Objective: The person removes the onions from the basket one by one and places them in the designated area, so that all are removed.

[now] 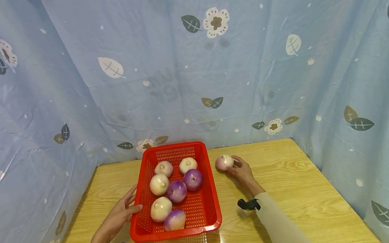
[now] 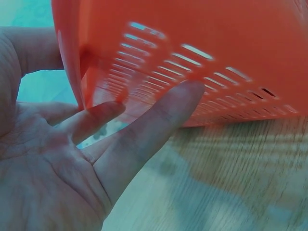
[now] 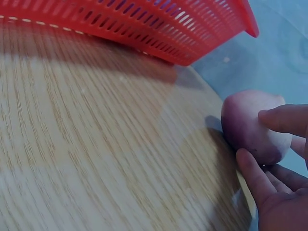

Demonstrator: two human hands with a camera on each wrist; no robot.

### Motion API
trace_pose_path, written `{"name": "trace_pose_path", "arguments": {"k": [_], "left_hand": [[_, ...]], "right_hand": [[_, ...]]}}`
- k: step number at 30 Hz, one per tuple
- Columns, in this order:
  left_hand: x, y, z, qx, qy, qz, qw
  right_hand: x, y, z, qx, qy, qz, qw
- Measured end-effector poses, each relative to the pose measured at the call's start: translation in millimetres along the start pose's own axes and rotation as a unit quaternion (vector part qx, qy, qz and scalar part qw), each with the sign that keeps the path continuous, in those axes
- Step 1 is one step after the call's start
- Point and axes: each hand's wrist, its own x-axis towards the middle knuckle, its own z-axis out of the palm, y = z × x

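A red plastic basket stands on the table, holding several purple-and-white turnips, among them a purple turnip near its middle. At the basket's left side is my left hand. Its thumb hooks over the rim while the fingers lie against the slotted outer wall. To the right of the basket, a pale turnip with a purple side is between the thumb and fingers of my right hand. In the right wrist view this turnip is at the table's far edge; whether it touches the table I cannot tell.
The wooden table extends to both sides of the basket. A blue patterned curtain hangs close behind the table's back edge and along both sides. Black wrist straps are on both forearms.
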Motion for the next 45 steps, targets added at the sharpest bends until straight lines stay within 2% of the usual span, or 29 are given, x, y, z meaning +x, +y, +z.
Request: {"name": "trace_pose_path", "arguments": {"k": [7,11,17,21,26,33,45], "left_hand": [[2.7,-2.1,-2.1,0.003,-0.022,0.012,0.9997],[4.6,-4.1,-3.9,0.005,-0.019,0.013,0.9997],[5.0,-6.3,-4.0,0.003,-0.012,0.010,0.9999],[4.6,-7.5,-3.5,-0.001,-0.009,0.007,0.9999],[3.8,-7.8,-3.9,-0.011,-0.009,0.006,0.9999],[1.7,-6.4,-5.3,-0.009,-0.011,0.011,0.9998],[0.2,-4.9,-6.0,-0.009,-0.016,0.012,0.9998]], "right_hand": [[-5.5,4.5,-4.4,0.012,-0.002,0.011,0.9999],[-5.6,4.6,-2.9,0.030,-0.014,0.015,0.9993],[-3.4,3.0,-3.2,0.034,-0.011,0.035,0.9987],[-4.0,-4.9,-12.3,0.042,-0.004,0.048,0.9980],[-8.2,-26.3,-24.7,0.055,0.010,0.046,0.9973],[-17.0,-53.2,-33.3,0.078,0.011,0.019,0.9967],[-46.7,-99.0,-29.5,0.080,-0.062,-0.084,0.9913]]}}
